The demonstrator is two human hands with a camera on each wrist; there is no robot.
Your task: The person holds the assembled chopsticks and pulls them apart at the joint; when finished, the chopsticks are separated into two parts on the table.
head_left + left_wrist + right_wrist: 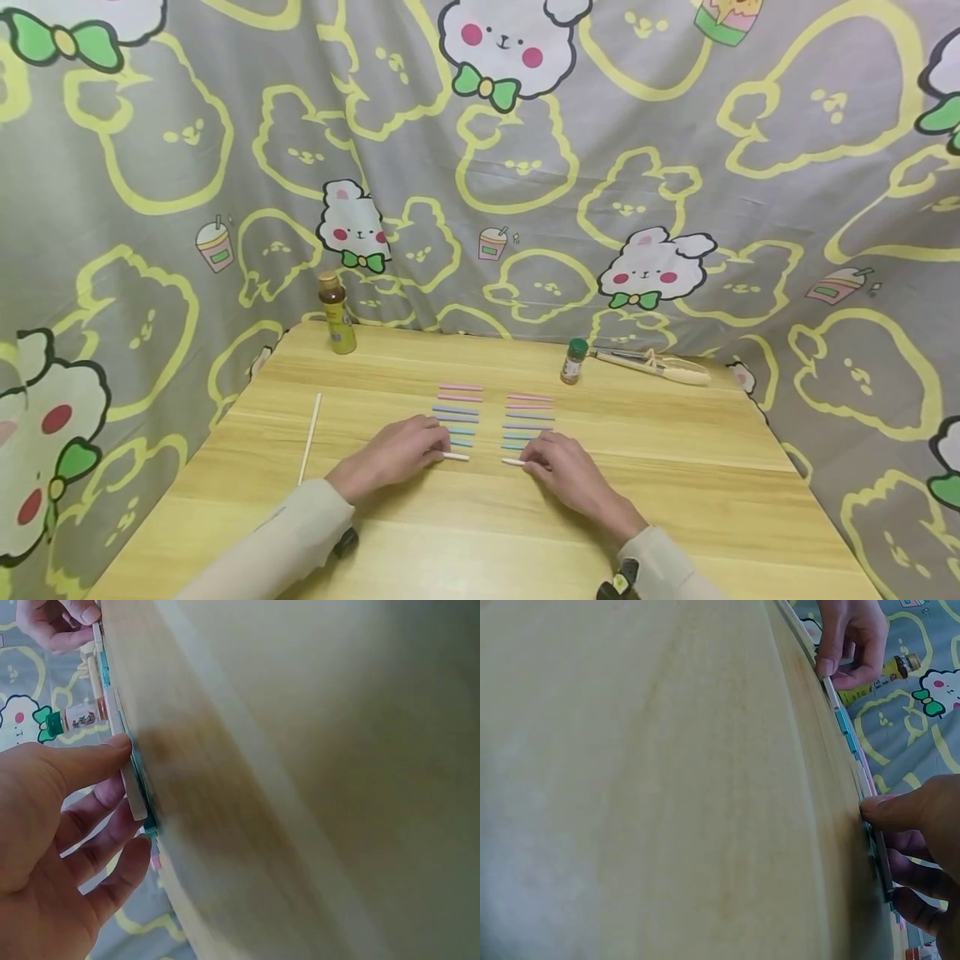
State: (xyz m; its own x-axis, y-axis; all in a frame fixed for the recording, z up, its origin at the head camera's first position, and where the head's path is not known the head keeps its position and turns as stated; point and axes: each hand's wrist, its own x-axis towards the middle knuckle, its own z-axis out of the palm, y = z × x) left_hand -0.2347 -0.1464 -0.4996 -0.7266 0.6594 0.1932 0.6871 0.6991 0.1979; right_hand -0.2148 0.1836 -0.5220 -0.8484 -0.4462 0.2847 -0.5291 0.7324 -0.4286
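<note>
My left hand [405,450] pinches a short white stick [458,457] between thumb and fingers, low over the table. Opposite it, my right hand [567,477] pinches another white stick [512,462], whose tip points toward the left one with a gap between. Beyond the hands lie two columns of short sticks: pink sticks [461,387] at the back, then purple-blue sticks [529,416], then teal sticks [461,431] nearest me. The fingers partly cover the teal ones. In the left wrist view, the thumb lies on the white stick [133,791].
A longer white stick [310,437] lies alone at the left on the wooden table [420,542]. A yellow bottle [341,321] stands at the back left. Toward the back right are a green-capped jar [573,362] and tongs [660,367]. Patterned cloth [420,167] hangs behind.
</note>
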